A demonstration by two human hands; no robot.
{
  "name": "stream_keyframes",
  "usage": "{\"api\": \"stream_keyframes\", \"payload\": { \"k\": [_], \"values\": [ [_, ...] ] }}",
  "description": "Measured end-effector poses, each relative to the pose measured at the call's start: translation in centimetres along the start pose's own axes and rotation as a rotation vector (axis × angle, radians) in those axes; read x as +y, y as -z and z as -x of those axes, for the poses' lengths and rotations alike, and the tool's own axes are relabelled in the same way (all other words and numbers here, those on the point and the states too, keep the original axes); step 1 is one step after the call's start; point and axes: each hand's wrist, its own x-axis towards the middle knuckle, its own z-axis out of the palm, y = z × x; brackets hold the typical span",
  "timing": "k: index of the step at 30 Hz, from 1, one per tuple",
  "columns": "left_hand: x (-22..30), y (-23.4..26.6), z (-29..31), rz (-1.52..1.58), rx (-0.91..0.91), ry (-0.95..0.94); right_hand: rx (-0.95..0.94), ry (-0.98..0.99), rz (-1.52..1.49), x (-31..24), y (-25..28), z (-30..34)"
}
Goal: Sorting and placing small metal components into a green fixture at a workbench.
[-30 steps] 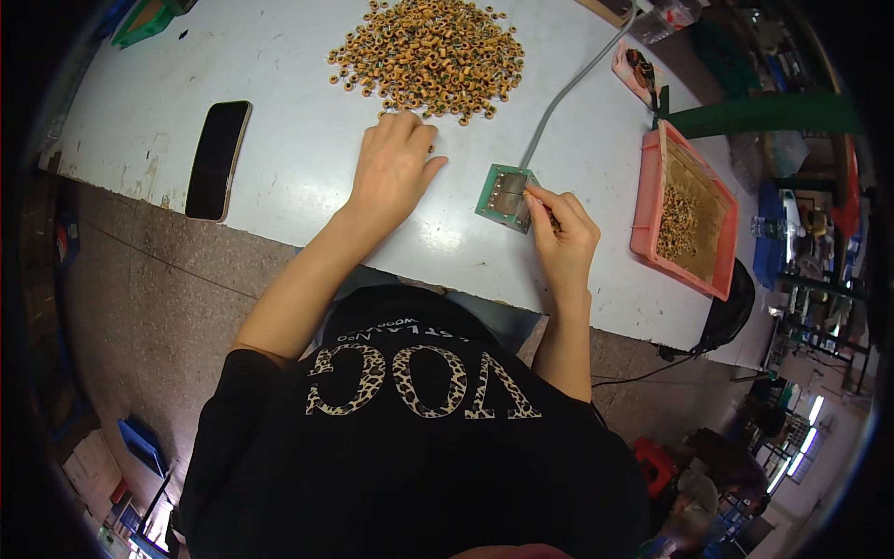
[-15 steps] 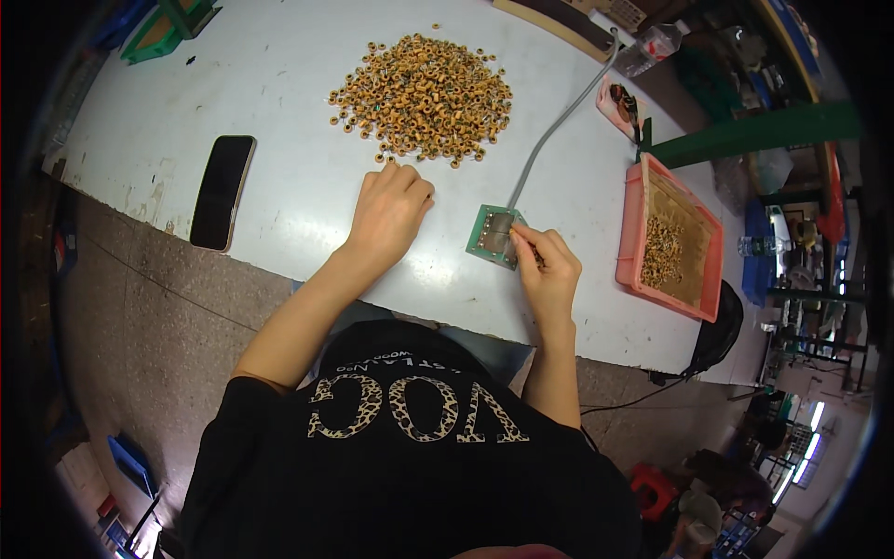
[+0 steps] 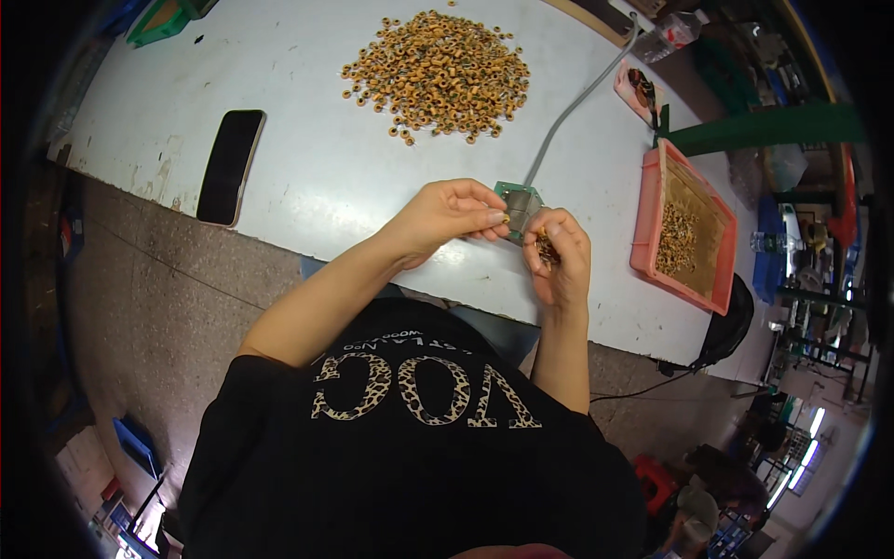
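Note:
My left hand (image 3: 458, 220) pinches a small yellow ring-shaped coil (image 3: 507, 218) between thumb and fingertips, at the left edge of a green board fixture (image 3: 520, 207) with grey metal blocks. Several more ring coils (image 3: 547, 248) sit in the curled fingers of my right hand (image 3: 564, 258), just right of the fixture; whether its fingertips also pinch one is hard to see. The two hands partly cover the board's lower half. A grey cable (image 3: 573, 110) runs from the board to the back. Beyond the hands lies a large pile of ring coils (image 3: 442, 74).
A dark phone (image 3: 231, 168) lies on the white table at left. To the right stands a pink tray (image 3: 645, 219) holding more coils, with a small pink dish (image 3: 640, 93) behind it. A clear bottle (image 3: 672, 37) and a green bar (image 3: 764, 133) are at the back right.
My left hand has moved from the pile's near edge rightward to the fixture, with a coil in its fingertips. My right hand has drawn back slightly from the board. The view has shifted a little.

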Motion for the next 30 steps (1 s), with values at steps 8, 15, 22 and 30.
{"api": "stream_keyframes", "payload": {
  "k": [8, 15, 22, 30],
  "values": [
    [-0.4, 0.4, 0.2, 0.081, -0.032, 0.023, 0.088, -0.091, 0.347, 0.3, -1.7, 0.7],
    [1.0, 0.6, -0.2, -0.671, 0.073, -0.282, 0.145, 0.259, 0.849, 0.3, -1.9, 0.6],
    [2.2, 6.9, -1.3, -1.673, 0.485, -0.662, 0.142, 0.502, 1.219, 0.0, 0.5, -0.2],
    [0.3, 5.3, -0.6, -1.53, 0.357, -0.784, 0.128, 0.545, 1.344, -0.1, 0.0, 0.0]
  ]
}}
